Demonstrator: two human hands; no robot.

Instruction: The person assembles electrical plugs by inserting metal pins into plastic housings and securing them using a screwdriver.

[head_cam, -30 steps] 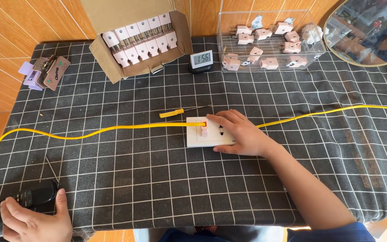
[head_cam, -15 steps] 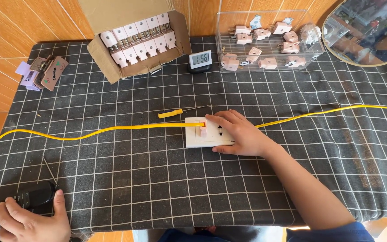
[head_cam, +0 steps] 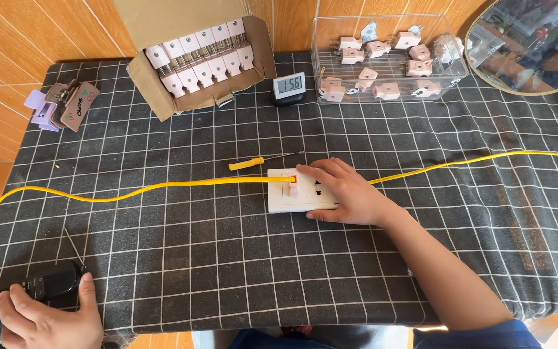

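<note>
On black gridded tablecloth [head_cam: 227, 258]: white socket plate [head_cam: 289, 197]

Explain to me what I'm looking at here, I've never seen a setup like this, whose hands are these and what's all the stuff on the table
There is no machine here: a person works with two bare hands, and the one picture comes from a camera worn on their head, looking down at a table under a dark checked cloth.

The right hand rests on a white wall socket plate, where a small pink plug sits. A long yellow cable runs across the table past that plate. The left hand, at the near left corner, holds a black remote control.

Further back lie a yellow-handled screwdriver, a cardboard box with rows of pink plugs, a small digital clock, and a clear plastic tray holding loose pink plugs. A mirror stands at the far right.
</note>
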